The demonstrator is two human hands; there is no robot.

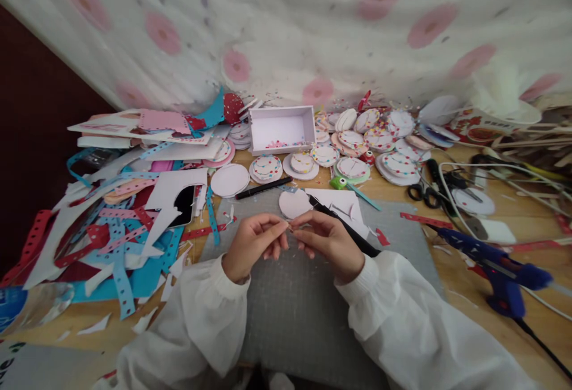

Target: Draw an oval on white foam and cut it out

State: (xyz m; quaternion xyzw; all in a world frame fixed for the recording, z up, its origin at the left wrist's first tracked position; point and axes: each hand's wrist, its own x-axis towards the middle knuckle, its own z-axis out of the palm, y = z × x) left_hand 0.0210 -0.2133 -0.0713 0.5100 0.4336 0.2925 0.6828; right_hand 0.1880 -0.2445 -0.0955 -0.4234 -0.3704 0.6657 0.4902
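My left hand (259, 239) and my right hand (329, 241) meet fingertip to fingertip above the grey cutting mat (308, 318). Both pinch something tiny between thumb and forefinger, too small to name. Just beyond them lies a white paper disc (295, 204), partly covered by a black pen-like tool (346, 229) that runs under my right hand. A white paper sheet (344, 202) with cut-outs sits behind that tool. Farther back, a black pen (263, 188) rests near a stack of plain white discs (230, 180).
Coloured punched paper strips (118, 259) and scraps heap up on the left. At the back stands a white box (282, 129) with small pink bits, beside several dotted disc stacks (397, 164). On the right are a blue glue gun (496, 265), scissors (424, 194) and a white cable (451, 199).
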